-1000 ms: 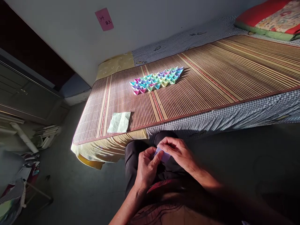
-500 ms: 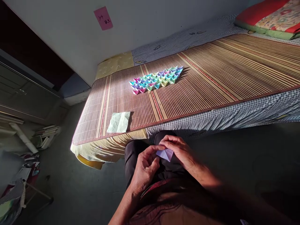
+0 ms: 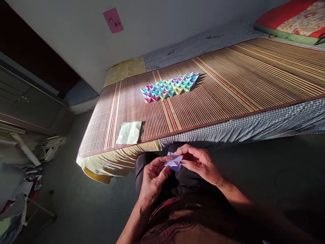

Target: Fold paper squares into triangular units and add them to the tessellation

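Note:
A small piece of folded lilac paper [image 3: 174, 162] is held above my lap, with several creased flaps showing. My left hand [image 3: 155, 176] pinches its left side between thumb and fingers. On its right side, my right hand [image 3: 199, 162] has its thumb and fingertips at the paper's edge, curled round it. Beyond, on the bed mat, several folded paper pieces [image 3: 167, 88] in pink, blue, green, yellow and purple stand in close rows. Nearer the bed's front edge lies a flat, pale green creased paper square [image 3: 129, 133].
The bed carries a striped bamboo mat [image 3: 215, 91] over a checked sheet [image 3: 254, 123]. Folded red and floral bedding [image 3: 291, 22] lies at the far right. A pink paper note [image 3: 113, 20] hangs on the wall. At the left are a cabinet [image 3: 22, 98] and stacked books [image 3: 50, 147].
The lilac paper has been turned and opened from a triangular shape into one with spread flaps. My right hand has shifted slightly right, its fingers less over the top of the paper.

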Motion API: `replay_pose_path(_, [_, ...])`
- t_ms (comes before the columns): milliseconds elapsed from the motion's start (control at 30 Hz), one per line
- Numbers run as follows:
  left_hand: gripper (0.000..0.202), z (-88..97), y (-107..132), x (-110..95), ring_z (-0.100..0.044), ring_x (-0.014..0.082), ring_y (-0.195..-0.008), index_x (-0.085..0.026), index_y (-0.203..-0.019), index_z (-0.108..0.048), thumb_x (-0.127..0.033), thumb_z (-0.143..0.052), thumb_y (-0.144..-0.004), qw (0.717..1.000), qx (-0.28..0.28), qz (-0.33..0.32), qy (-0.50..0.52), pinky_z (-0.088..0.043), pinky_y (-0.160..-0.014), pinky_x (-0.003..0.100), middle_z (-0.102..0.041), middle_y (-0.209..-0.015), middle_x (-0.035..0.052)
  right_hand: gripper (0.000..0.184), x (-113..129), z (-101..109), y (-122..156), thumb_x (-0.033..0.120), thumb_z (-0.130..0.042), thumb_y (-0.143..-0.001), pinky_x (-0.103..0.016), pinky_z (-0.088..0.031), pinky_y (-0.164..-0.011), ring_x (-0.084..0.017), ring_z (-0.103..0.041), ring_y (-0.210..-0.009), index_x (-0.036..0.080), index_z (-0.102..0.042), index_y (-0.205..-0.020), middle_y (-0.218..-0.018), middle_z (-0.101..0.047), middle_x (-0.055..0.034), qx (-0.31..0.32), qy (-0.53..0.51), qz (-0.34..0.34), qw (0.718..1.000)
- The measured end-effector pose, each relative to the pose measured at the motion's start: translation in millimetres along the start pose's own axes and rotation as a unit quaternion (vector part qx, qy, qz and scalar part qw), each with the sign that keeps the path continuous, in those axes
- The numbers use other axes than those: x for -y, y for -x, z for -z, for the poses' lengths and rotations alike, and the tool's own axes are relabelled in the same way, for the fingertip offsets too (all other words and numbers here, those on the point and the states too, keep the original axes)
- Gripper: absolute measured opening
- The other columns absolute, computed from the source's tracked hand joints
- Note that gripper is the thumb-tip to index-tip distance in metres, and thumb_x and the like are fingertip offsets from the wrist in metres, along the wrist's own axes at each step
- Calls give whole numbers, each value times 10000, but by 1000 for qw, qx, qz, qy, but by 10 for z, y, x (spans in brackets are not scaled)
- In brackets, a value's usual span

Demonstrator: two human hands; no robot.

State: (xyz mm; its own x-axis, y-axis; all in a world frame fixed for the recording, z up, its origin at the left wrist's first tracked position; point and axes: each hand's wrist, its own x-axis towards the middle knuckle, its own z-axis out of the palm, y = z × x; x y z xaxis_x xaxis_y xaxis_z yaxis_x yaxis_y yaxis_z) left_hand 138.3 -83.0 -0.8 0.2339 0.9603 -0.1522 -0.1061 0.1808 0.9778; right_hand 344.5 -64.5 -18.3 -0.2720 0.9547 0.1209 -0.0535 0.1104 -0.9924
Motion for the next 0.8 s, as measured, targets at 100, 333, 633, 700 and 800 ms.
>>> replay_pose_path(100, [274,4,11,7,-582,156,-757,-172,-1072,-781,-382,-694,-920,1000,-5,-4,-25,-454,-698,244,-707,-850,63,115,-1,-37,-21,218,-701,-908,-280,-518,-826,-187,-667,-943,230,-732,-1018,-993,-682,-29,-10,17,30,999])
replay_pose_path(333, [290,-26,13,35,-554,149,-707,-170,-1002,-794,-420,-662,-935,997,-37,-12,-60,-449,-657,236,-671,-752,38,127,-27,-164,-29,243,-665,-948,-274,-498,-778,-168,-651,-848,209,-672,-827,-872,-657,-18,-49,25,46,997])
replay_pose_path(633, [204,-122,16,62,-555,122,-699,-186,-1029,-699,-367,-656,-945,998,-41,-39,-40,-457,-663,216,-679,-829,23,150,4,-255,-14,202,-660,-900,-243,-450,-684,-134,-600,-732,202,-609,-759,-784,-622,16,-107,88,50,989])
replay_pose_path(700, [209,-134,24,54,-557,116,-682,-197,-1092,-663,-352,-644,-953,998,-44,-34,-38,-463,-664,219,-690,-838,19,158,6,-270,-7,222,-659,-907,-244,-446,-670,-132,-593,-696,203,-605,-760,-748,-618,23,-112,106,45,987])
replay_pose_path(800, [250,-141,30,42,-567,118,-666,-203,-1153,-632,-356,-638,-955,997,-55,-23,-49,-463,-642,217,-701,-815,15,172,-4,-293,8,251,-658,-916,-249,-452,-669,-135,-601,-670,205,-598,-761,-723,-631,24,-124,131,41,983])
